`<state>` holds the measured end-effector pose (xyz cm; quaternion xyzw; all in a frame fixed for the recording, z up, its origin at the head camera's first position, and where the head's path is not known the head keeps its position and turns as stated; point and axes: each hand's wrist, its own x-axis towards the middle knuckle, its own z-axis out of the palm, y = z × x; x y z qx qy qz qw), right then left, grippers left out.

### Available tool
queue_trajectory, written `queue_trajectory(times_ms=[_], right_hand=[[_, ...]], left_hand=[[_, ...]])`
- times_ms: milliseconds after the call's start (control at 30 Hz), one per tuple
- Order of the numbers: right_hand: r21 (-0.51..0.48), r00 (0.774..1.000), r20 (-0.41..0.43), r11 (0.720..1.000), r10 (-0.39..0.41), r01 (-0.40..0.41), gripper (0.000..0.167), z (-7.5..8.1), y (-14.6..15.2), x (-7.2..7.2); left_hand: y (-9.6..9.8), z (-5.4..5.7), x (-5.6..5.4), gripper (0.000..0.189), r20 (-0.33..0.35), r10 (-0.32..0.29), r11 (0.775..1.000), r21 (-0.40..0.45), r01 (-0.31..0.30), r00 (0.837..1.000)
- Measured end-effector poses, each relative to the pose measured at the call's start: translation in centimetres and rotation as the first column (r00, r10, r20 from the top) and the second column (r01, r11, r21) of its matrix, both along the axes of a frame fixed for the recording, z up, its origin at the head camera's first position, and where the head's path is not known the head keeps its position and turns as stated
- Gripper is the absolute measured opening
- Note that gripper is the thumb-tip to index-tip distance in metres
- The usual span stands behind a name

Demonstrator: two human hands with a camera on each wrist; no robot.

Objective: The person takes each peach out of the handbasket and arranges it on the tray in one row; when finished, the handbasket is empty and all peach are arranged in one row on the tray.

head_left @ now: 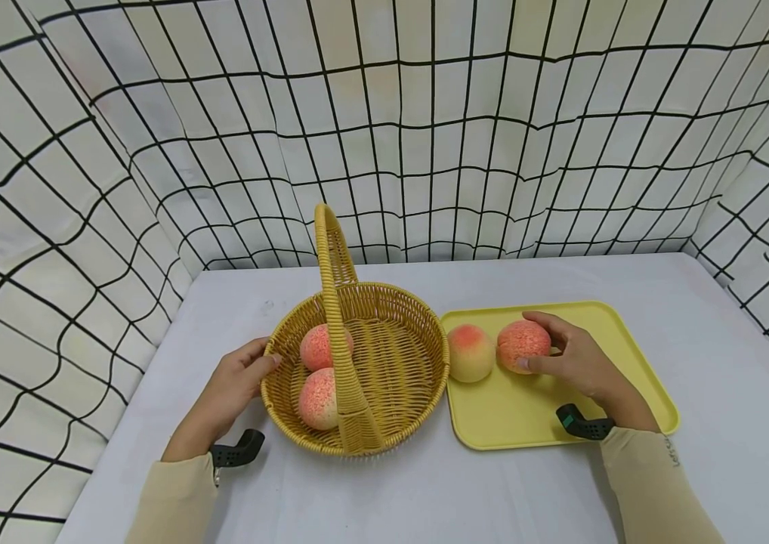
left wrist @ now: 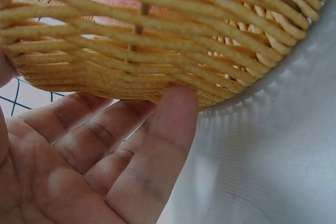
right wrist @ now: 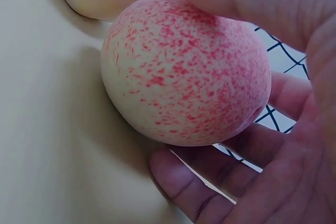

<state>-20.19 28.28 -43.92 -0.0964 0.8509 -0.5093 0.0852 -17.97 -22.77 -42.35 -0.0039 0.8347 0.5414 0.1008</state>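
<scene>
A yellow wicker basket (head_left: 398,363) with a tall arched handle (head_left: 333,302) stands at the middle left. Two speckled pink peaches (head_left: 317,399) lie in its left side. My left hand (head_left: 238,381) holds the basket's left rim, thumb over the edge and fingers against the woven outer wall (left wrist: 105,51). On a yellow tray (head_left: 514,423) to the right, my right hand (head_left: 578,363) grips a red-speckled peach (right wrist: 184,77) between thumb and fingers, close over the tray. Just left of it sits a smoother yellow peach (head_left: 471,353) with a red top, beside the basket's rim.
Everything stands on a white-covered table (head_left: 425,491). A black grid net (head_left: 425,151) over white sheeting rises behind it and on both sides. The basket's right edge meets the tray's left edge, and the handle arches high above the basket.
</scene>
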Motion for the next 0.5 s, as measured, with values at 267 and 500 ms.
queue_trajectory(times_ms=[267,500], right_hand=[[0.015,1.0,-0.012,1.0,-0.009,0.01,0.082,0.16,0.02,-0.02],[0.002,1.0,-0.019,1.0,-0.016,0.016,0.081,0.17,0.09,0.0]], left_hand=[[0.02,0.09,0.03,0.052,-0.004,-0.005,1.0,0.006,0.005,1.0],[0.0,-0.01,-0.01,0.052,-0.001,-0.005,1.0,0.004,0.005,1.0]])
